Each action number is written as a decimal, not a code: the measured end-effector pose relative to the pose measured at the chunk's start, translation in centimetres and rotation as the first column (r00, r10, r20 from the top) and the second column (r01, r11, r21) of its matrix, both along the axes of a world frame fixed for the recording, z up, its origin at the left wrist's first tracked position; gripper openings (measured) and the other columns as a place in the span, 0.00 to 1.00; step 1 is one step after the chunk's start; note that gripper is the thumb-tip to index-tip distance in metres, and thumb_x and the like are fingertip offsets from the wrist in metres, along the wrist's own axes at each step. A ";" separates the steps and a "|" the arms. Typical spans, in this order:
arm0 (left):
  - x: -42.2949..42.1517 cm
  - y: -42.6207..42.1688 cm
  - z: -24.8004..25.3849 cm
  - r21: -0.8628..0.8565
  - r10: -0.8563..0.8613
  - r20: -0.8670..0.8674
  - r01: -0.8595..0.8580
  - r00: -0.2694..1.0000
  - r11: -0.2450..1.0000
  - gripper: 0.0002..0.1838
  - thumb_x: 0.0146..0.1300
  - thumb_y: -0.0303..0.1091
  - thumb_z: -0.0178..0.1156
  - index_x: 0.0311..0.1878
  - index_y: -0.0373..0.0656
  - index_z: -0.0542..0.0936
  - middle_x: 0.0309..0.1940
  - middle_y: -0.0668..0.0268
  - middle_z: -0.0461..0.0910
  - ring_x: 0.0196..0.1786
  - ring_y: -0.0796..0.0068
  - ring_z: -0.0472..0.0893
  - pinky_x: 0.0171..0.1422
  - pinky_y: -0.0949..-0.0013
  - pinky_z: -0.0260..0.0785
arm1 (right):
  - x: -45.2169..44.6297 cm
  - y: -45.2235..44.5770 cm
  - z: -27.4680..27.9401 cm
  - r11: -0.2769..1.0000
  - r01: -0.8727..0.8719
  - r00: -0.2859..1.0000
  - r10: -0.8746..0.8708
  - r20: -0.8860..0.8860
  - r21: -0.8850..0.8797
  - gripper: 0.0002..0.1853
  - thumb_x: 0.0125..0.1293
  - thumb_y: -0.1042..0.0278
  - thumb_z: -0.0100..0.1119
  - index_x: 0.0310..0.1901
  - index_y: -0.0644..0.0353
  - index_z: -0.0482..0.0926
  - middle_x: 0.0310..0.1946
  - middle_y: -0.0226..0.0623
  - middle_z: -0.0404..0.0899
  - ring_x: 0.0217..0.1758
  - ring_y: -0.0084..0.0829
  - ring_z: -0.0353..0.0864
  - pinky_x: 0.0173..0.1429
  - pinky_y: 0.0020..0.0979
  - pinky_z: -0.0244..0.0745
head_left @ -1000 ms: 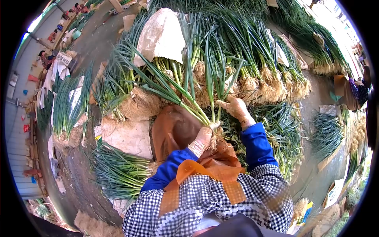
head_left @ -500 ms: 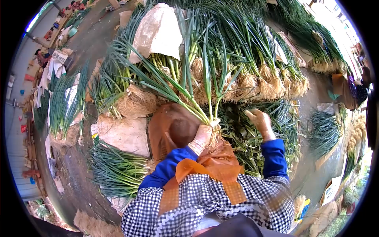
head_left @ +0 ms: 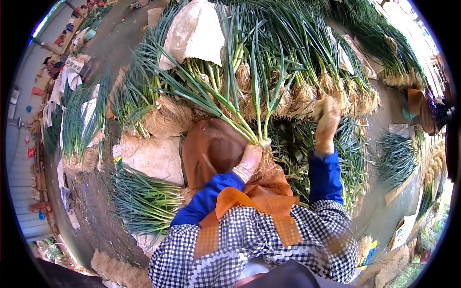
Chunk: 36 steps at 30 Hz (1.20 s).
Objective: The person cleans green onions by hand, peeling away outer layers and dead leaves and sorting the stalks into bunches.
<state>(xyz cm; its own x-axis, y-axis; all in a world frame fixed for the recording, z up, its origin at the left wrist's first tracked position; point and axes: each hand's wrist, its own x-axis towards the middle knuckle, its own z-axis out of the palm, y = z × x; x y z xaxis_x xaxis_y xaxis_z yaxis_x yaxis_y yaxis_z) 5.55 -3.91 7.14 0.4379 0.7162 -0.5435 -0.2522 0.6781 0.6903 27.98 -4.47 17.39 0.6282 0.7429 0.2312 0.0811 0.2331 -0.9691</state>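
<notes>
My left hand (head_left: 250, 159) is closed round the lower stems of a few green onions (head_left: 240, 122). Their pale roots (head_left: 265, 165) hang below the fist, and the long leaves fan up and to the left. My right hand (head_left: 328, 122) is raised at the near edge of a large heap of green onions (head_left: 288, 43), close to its bushy roots. The right fingers are partly turned away and slightly blurred, so their grip is unclear. Under the right forearm lies a layer of loose green leaves (head_left: 348, 146). A brown apron (head_left: 206, 144) covers my lap.
A bundle of green onions (head_left: 146, 197) lies at my left on pale sacking (head_left: 151, 161). Another pile (head_left: 79, 132) is farther left, and more onions (head_left: 396, 158) lie at the right. A whitish sack (head_left: 197, 33) rests over the big heap. Another person's dark clothing (head_left: 432, 113) shows at the right edge.
My right hand has moved forward and slightly right, from above the loose leaves to the roots of the heap. My left hand keeps the green onions in nearly the same place.
</notes>
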 end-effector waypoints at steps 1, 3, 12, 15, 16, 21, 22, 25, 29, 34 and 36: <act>-0.1 0.0 -0.2 0.014 -0.018 0.032 0.017 0.999 1.000 0.05 0.59 0.30 0.59 0.37 0.41 0.76 0.24 0.72 0.72 0.24 0.81 0.71 0.28 0.78 0.65 | -2.3 -1.2 -1.0 0.964 -0.093 0.996 0.090 -0.022 -0.250 0.17 0.63 0.50 0.52 0.23 0.50 0.72 0.18 0.28 0.75 0.16 0.23 0.68 0.20 0.24 0.65; 0.3 0.0 -1.2 0.097 -0.027 0.077 0.020 0.997 0.995 0.04 0.59 0.28 0.58 0.37 0.41 0.76 0.26 0.72 0.73 0.27 0.80 0.72 0.32 0.77 0.67 | -7.3 -2.9 -2.5 0.821 -0.132 0.898 0.337 0.284 -0.556 0.21 0.61 0.44 0.54 0.21 0.54 0.74 0.17 0.34 0.76 0.17 0.32 0.73 0.22 0.31 0.69; -0.3 0.7 -0.5 -0.031 -0.161 0.154 0.167 0.975 0.985 0.16 0.58 0.20 0.54 0.51 0.37 0.74 0.39 0.67 0.78 0.36 0.77 0.77 0.42 0.76 0.71 | -8.9 -4.6 -1.5 0.528 -0.750 0.481 0.849 0.219 -0.399 0.11 0.64 0.61 0.56 0.34 0.61 0.78 0.23 0.41 0.76 0.25 0.35 0.76 0.31 0.34 0.72; -1.7 1.9 0.6 -0.178 -0.246 0.323 0.314 0.914 0.933 0.16 0.58 0.22 0.57 0.51 0.37 0.74 0.32 0.67 0.78 0.30 0.81 0.75 0.31 0.80 0.68 | -6.3 -6.8 0.9 0.118 -0.930 0.160 0.982 -0.096 -0.348 0.09 0.67 0.65 0.54 0.37 0.62 0.79 0.23 0.39 0.76 0.25 0.28 0.73 0.31 0.29 0.70; -1.9 2.1 1.3 -0.240 -0.208 0.469 0.350 0.858 0.905 0.17 0.58 0.23 0.58 0.52 0.38 0.73 0.33 0.67 0.78 0.30 0.82 0.75 0.30 0.80 0.67 | -4.5 -7.4 1.1 -0.061 -0.919 0.094 0.926 -0.365 -0.391 0.09 0.66 0.65 0.54 0.38 0.61 0.79 0.24 0.39 0.77 0.26 0.28 0.75 0.33 0.28 0.71; -2.1 4.5 9.9 0.092 -0.233 0.778 0.261 0.583 0.961 0.10 0.58 0.32 0.61 0.36 0.44 0.69 0.25 0.70 0.68 0.28 0.79 0.69 0.31 0.77 0.65 | 4.8 -2.3 -4.4 0.590 0.297 0.173 0.740 0.650 -0.751 0.13 0.64 0.59 0.47 0.41 0.56 0.77 0.36 0.39 0.81 0.39 0.34 0.81 0.41 0.35 0.77; -2.0 5.2 11.2 0.179 -0.259 0.825 0.203 0.501 0.963 0.10 0.56 0.31 0.62 0.36 0.44 0.70 0.25 0.69 0.68 0.28 0.78 0.70 0.32 0.76 0.66 | 5.1 0.1 -1.5 0.502 0.447 0.486 0.559 0.672 -0.740 0.11 0.63 0.59 0.51 0.38 0.57 0.75 0.36 0.39 0.80 0.38 0.32 0.81 0.41 0.31 0.77; -1.5 6.9 10.7 0.146 -0.160 0.728 0.077 0.667 0.986 0.09 0.56 0.27 0.61 0.40 0.41 0.72 0.30 0.63 0.74 0.32 0.73 0.76 0.33 0.74 0.73 | 9.5 6.6 -0.1 0.549 0.523 0.541 0.377 0.752 -0.652 0.23 0.56 0.44 0.59 0.43 0.55 0.76 0.39 0.40 0.80 0.42 0.34 0.81 0.45 0.35 0.76; -1.4 7.1 4.9 0.055 -0.128 0.642 0.122 0.756 0.991 0.09 0.59 0.28 0.59 0.42 0.44 0.73 0.31 0.64 0.76 0.32 0.72 0.76 0.34 0.70 0.73 | 10.7 10.0 -4.4 0.487 0.610 0.435 0.454 0.778 -0.625 0.22 0.58 0.49 0.58 0.49 0.53 0.75 0.47 0.42 0.77 0.49 0.40 0.78 0.51 0.37 0.73; 0.4 3.3 2.1 -0.154 0.017 0.475 0.064 0.880 0.986 0.09 0.59 0.29 0.59 0.43 0.45 0.75 0.51 0.55 0.76 0.51 0.65 0.77 0.45 0.65 0.76 | 3.9 2.6 1.3 0.688 -0.055 0.831 0.433 0.349 -0.724 0.19 0.64 0.50 0.51 0.37 0.59 0.80 0.32 0.39 0.82 0.35 0.33 0.80 0.41 0.34 0.74; 1.6 1.6 2.1 -0.230 -0.006 0.624 0.191 0.781 0.954 0.08 0.59 0.26 0.58 0.43 0.43 0.75 0.53 0.55 0.75 0.54 0.62 0.76 0.53 0.60 0.74 | -0.6 -1.0 1.3 0.719 -0.379 0.894 0.447 -0.029 -0.582 0.17 0.66 0.53 0.53 0.37 0.61 0.78 0.31 0.33 0.79 0.34 0.24 0.76 0.41 0.25 0.71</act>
<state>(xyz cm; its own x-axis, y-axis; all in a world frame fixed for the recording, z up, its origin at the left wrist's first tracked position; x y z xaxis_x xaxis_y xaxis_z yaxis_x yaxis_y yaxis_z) 7.16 -2.28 9.24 0.8018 0.5183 -0.2975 -0.4776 0.8550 0.2023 27.40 -5.46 18.66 0.2245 0.9383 -0.2630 0.2160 -0.3111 -0.9255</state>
